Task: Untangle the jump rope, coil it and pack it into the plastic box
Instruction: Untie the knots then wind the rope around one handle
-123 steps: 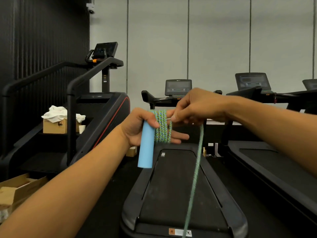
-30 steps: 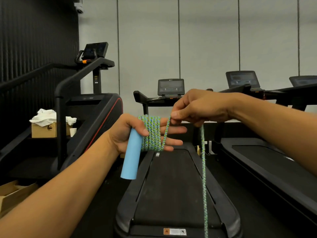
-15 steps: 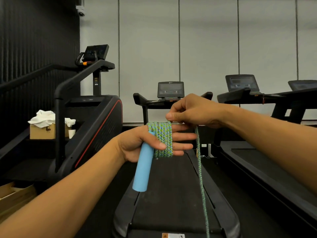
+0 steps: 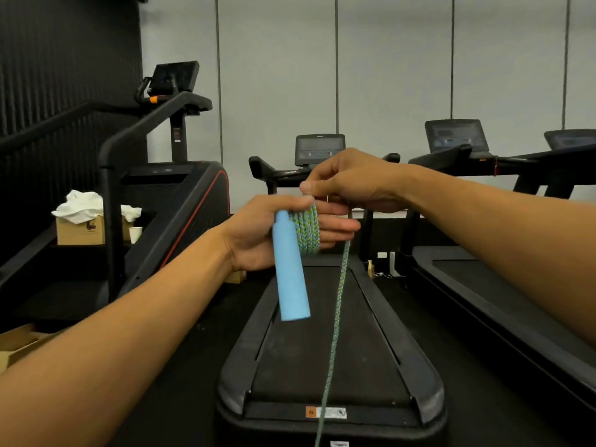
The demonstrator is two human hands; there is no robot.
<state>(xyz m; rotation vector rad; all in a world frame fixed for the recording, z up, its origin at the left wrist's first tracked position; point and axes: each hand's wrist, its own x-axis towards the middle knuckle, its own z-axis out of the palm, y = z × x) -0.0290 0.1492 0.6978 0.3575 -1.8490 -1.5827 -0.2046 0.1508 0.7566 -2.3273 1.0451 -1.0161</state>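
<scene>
My left hand [image 4: 258, 233] holds the light blue foam handle [image 4: 290, 272] of the jump rope, thumb pressed over its top, the handle pointing down. Several turns of the green-blue braided rope [image 4: 306, 230] are wound round that hand's straight fingers. My right hand [image 4: 351, 182] hovers just above and to the right, pinching the rope. From there the loose rope [image 4: 335, 317] hangs down past the frame's bottom edge. No plastic box is in view.
A black treadmill [image 4: 329, 366] lies straight ahead below my hands, with another treadmill [image 4: 483, 301] to the right. A stair climber [image 4: 167, 201] stands at left beside a cardboard box with white cloth [image 4: 84, 221]. Another cardboard box [image 4: 19, 346] sits at far left.
My right hand has carried the rope round my left fingers again, adding turns to the coil. The handle has tilted and both hands shifted slightly right.
</scene>
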